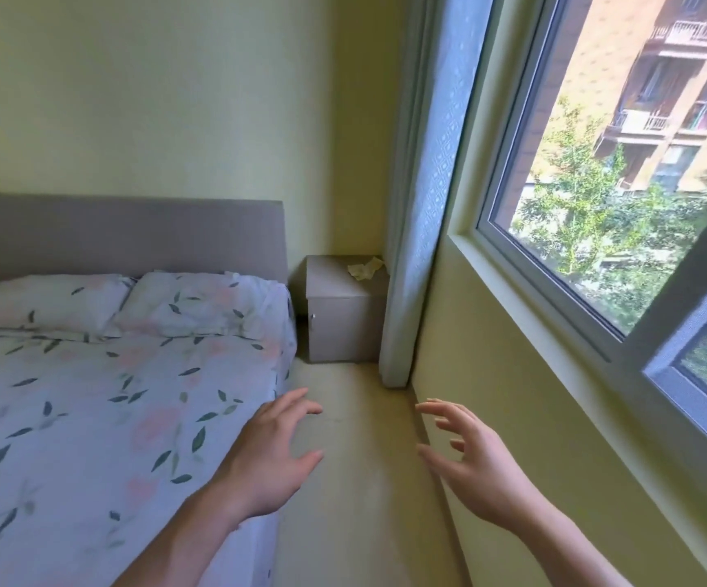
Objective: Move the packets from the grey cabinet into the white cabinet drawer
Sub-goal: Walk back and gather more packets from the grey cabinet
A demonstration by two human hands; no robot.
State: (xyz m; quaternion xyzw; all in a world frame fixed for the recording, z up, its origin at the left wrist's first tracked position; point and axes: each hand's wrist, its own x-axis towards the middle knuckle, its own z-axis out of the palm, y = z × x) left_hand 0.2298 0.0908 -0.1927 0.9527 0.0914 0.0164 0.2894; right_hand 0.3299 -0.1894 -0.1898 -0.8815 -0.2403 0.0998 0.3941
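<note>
Packets (364, 269) lie on grey cabinet (345, 315) well ahead of both empty spread hands, left (273, 459), right (476, 468), bed (110, 396) alongside left.

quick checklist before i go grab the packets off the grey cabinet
1. Packets visible on top of the grey cabinet: ok.
2. Left hand free, fingers spread, holding nothing: ok.
3. Right hand free, holding nothing: ok.
4. Floor strip between bed and wall toward the cabinet unobstructed: ok.
5. Packets within reach now: not ok, the cabinet is across the room in the corner.
6. White cabinet drawer located and open: cannot tell, it is not in view.
</note>
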